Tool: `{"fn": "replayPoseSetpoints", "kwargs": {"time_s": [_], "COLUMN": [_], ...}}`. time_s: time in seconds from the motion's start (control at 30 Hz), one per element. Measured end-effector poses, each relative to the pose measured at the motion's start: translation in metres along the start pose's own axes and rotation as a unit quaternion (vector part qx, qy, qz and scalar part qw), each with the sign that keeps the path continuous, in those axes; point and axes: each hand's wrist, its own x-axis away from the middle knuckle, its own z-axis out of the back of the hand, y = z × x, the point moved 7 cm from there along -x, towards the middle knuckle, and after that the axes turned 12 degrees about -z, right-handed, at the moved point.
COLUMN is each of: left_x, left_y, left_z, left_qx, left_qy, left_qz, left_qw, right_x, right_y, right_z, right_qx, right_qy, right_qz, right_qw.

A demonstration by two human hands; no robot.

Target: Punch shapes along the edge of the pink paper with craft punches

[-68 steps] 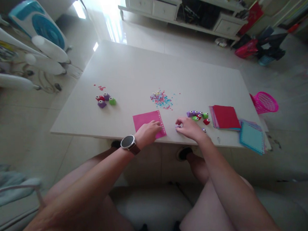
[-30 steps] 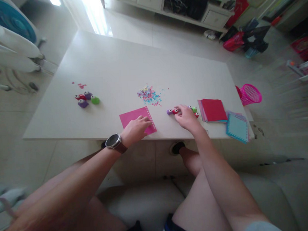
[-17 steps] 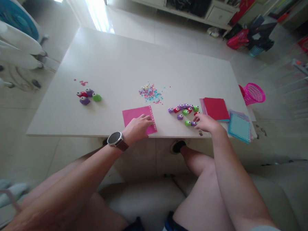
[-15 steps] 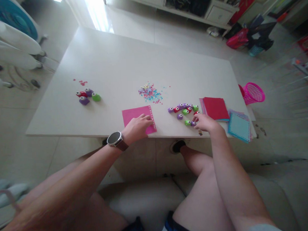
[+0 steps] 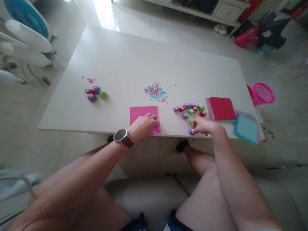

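We've got a pale tiled floor (image 5: 160, 48) running under everything, glossy, w/ bright daylight glare at upper L; our grey couch (image 5: 160, 189) spans the bottom of the view; in front of it stands the white table (image 5: 120, 58), smooth top, dull sheen, set at a slight slant to us; a white cabinet w/ drawers (image 5: 228, 11) sits beyond it, far side; blue-and-white appliance (image 5: 27, 18) at upper L, w/ white padded rollers (image 5: 28, 36) just below it; pink mesh basket (image 5: 258, 93) on the floor, off the table's R end.

On the table, R end: red-topped paper stack (image 5: 223, 109), then teal-topped stack (image 5: 246, 128) beside it, nr the corner; pink sheet (image 5: 139, 112) lies flat at the near edge, approx mid-table, holes along its R side; our L hand (image 5: 145, 125) rests on that side, fingers bent; can't tell if it pinches the paper; watch (image 5: 121, 134) on that wrist.

Our R hand (image 5: 205, 125) has thumb & fingertips closed round a purple punch (image 5: 190, 132) at the near edge; other punches (image 5: 195, 109), purple/red/green, bunch just beyond; four more punches (image 5: 91, 97) sit well apart at L; smallest: mixed confetti (image 5: 156, 91) mid-table, few red bits (image 5: 90, 80) at L.
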Motion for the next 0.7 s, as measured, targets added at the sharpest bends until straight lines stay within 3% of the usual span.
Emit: {"fn": "replayPoseSetpoints", "kwargs": {"time_s": [0.17,0.33,0.7], "left_x": [-0.001,-0.004,-0.006], "left_y": [0.001,0.005,0.005], "left_z": [0.001,0.001,-0.002], "left_qx": [0.014,0.023,0.024], "left_qy": [0.014,0.022,0.039], "left_qz": [-0.008,-0.019,-0.015], "left_qw": [1.000,0.999,0.999], "right_x": [0.015,0.029,0.033], "right_y": [-0.036,-0.064,-0.097], "right_z": [-0.002,0.005,-0.006], "right_qx": [-0.048,-0.073,-0.098], "right_qy": [-0.006,0.089,0.117], "right_qz": [0.117,0.200,0.278], "right_qw": [0.992,0.973,0.948]}}
